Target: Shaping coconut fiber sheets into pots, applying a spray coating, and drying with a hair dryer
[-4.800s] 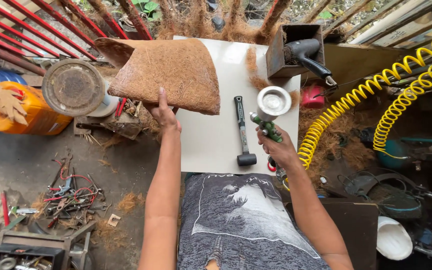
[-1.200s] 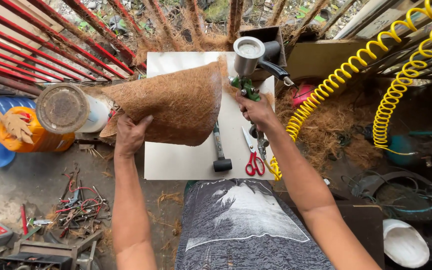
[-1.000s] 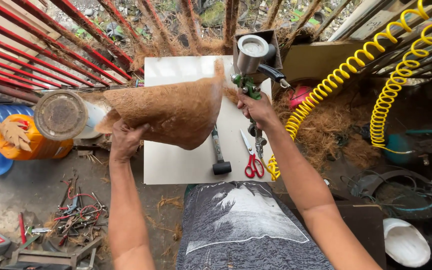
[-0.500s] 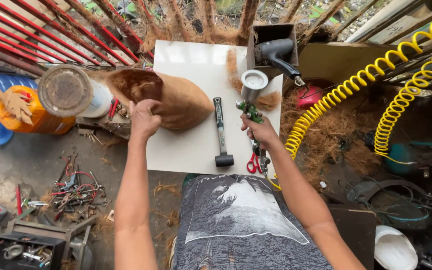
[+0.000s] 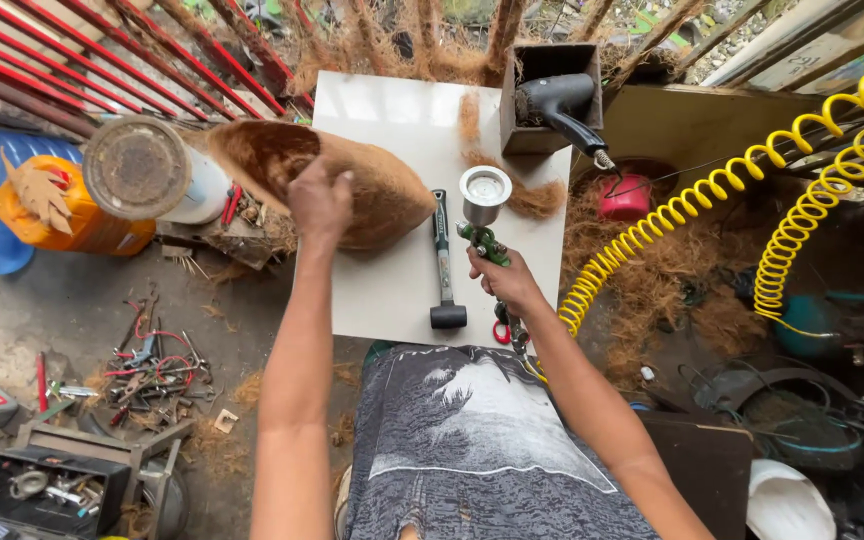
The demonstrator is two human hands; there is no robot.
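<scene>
Since half a second ago the brown coconut-fibre sheet (image 5: pixel 352 185) has slid a little toward the middle of the white square table (image 5: pixel 402 290), and the left hand (image 5: pixel 320 200) now lies on top of it rather than at its left edge.

In the head view the sheet is rough and hairy, curled up into a hollow, bag-like shape with its open mouth to the far left, overhanging the table's left edge. The left arm reaches straight out from near, palm down, its grip pressed flat with fingers curled over the sheet's upper fold. The right hand (image 5: pixel 505 283) sits at the near right of the table, its grip wrapped tight around the handle of a green spray gun with a round metal cup (image 5: pixel 484 205), cup pointing far. Between the two hands a black-headed hammer with a green handle (image 5: pixel 443 262) lies lengthways on the table. A yellow coiled air hose (image 5: pixel 652 235) runs off to the right.
</scene>
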